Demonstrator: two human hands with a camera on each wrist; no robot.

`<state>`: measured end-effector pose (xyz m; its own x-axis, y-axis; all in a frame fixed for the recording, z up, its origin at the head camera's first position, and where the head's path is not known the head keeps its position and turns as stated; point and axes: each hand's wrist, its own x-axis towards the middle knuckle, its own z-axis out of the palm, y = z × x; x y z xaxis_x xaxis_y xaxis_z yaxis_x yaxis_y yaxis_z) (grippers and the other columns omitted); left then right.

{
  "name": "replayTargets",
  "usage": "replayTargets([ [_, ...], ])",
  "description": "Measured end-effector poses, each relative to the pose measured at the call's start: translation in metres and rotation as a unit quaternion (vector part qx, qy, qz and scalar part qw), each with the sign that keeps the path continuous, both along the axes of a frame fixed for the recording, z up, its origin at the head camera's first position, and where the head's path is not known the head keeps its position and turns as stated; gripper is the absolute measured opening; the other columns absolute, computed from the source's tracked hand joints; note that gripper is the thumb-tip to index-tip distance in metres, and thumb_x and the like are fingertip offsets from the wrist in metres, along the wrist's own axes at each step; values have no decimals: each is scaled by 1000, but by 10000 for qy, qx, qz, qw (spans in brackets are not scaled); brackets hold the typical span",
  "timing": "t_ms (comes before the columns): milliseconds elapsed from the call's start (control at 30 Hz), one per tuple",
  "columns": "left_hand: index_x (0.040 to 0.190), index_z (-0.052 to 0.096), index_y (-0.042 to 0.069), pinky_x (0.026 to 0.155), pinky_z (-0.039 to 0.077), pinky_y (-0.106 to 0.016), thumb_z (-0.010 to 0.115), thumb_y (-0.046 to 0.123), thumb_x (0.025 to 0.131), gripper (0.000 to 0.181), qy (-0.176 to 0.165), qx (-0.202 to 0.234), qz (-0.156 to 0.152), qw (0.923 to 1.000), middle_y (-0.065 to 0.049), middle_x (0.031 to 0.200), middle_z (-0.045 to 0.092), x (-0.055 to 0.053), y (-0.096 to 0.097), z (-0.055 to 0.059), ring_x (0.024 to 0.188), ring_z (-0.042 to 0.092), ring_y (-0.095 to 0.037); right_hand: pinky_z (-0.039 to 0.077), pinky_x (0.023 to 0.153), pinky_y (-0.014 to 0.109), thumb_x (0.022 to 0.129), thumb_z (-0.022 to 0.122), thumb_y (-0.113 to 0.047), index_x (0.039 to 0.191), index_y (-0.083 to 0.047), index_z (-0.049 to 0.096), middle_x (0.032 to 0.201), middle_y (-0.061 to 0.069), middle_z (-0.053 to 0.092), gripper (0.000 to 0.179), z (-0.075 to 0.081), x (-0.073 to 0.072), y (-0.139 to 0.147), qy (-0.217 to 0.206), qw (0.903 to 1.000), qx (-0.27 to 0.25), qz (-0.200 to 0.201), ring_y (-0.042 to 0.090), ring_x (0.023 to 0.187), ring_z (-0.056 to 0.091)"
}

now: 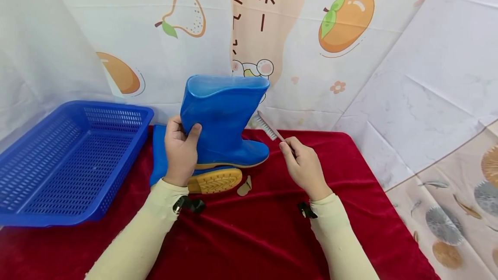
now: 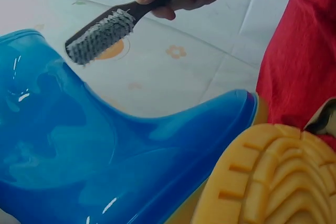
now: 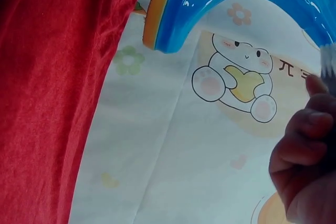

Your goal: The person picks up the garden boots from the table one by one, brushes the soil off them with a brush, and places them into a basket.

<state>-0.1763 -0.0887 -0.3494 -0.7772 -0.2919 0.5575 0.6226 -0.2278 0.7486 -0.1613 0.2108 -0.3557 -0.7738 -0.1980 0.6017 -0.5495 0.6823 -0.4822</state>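
Observation:
A blue rubber boot (image 1: pixel 227 120) with a yellowish sole stands nearly upright, its wide top tipped slightly toward me. My left hand (image 1: pixel 182 152) grips its shaft from the left, thumb across the near side. In my right hand (image 1: pixel 305 165) is a brush (image 1: pixel 268 126), held by the handle with its white bristles facing the boot. The left wrist view shows the bristles (image 2: pixel 102 36) close beside the boot's shaft. A second blue boot lies on its side behind my left wrist, its yellow ridged sole (image 1: pixel 218 181) turned toward me.
At the left stands a blue perforated basket (image 1: pixel 99 215). A small tan scrap (image 1: pixel 245 186) lies on the red cloth (image 1: pixel 249 237) near the lying boot's sole. Behind the table hangs a white printed curtain (image 1: pixel 295 55).

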Motion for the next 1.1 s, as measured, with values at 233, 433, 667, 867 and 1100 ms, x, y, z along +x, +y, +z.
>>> replayTargets([
  [233,112,58,10,80,42,-26,59,11,105,6,-138,62,-82,9999,-1,94,54,-2,-1,0,92,52,-16,34,51,31,106,60,-22,93,-9,65,61,-4,43,20,0,-2,2,100,9974,-318,-634,12,53,38],
  [433,108,62,11,98,43,-36,59,21,104,10,-156,1005,-382,9941,-6,115,62,-6,-4,-1,118,54,-25,34,52,31,107,59,-25,94,-9,66,61,-3,43,21,0,-2,3,-10,9968,-371,-705,13,54,39],
  [667,132,60,5,115,35,-41,65,28,101,39,187,1134,-1135,9869,-12,135,60,-6,-13,1,135,46,-29,36,52,32,107,59,-27,98,-11,68,64,-3,46,20,0,-2,2,-296,9971,-201,-675,15,56,42],
  [867,142,57,6,118,32,-39,59,28,105,43,-149,570,-1527,9865,-10,141,57,-7,-20,2,139,42,-27,35,54,33,106,59,-28,97,-12,67,64,-3,44,20,0,-3,-1,-416,9975,-102,-564,15,57,42],
  [1100,128,66,14,114,32,-36,55,23,108,25,-461,1104,-1774,9768,-3,134,59,-8,-25,1,136,42,-21,36,54,33,106,60,-29,96,-14,66,64,-4,44,19,-3,-2,-2,-435,9977,14,-529,15,57,43],
])
